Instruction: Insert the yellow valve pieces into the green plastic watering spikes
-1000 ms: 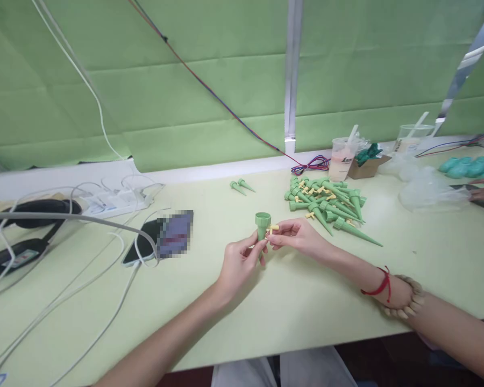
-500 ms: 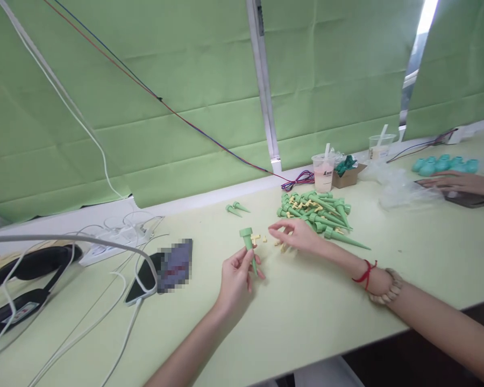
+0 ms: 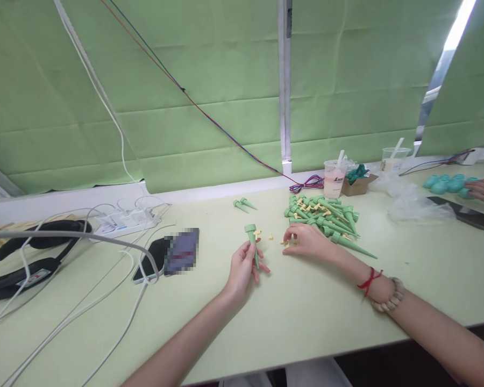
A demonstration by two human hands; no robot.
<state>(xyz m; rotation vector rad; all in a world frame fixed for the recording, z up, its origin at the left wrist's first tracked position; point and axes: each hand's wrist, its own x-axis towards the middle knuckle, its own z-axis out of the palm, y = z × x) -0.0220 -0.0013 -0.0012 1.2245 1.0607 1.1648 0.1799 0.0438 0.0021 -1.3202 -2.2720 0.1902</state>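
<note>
Left hand (image 3: 243,267) grips green spike (image 3: 253,246) upright-ish, wide cup end up, mid-table. Right hand (image 3: 306,241) at 3 o'clock of it, palm down, fingertips pinching at small yellow pieces (image 3: 285,243) on table (image 3: 306,317); can't tell if any actually gripped. Pile of green spikes (image 3: 325,215) at 1 o'clock of rt hand. Phone (image 3: 167,251) at 9 o'clock.

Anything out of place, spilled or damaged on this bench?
Nothing looks damaged or spilled. The left hand holds a green spike upright; the right hand rests on small yellow pieces beside the heap of green spikes. Two spikes lie apart from the heap, and loose white cables sprawl over the table.
</note>
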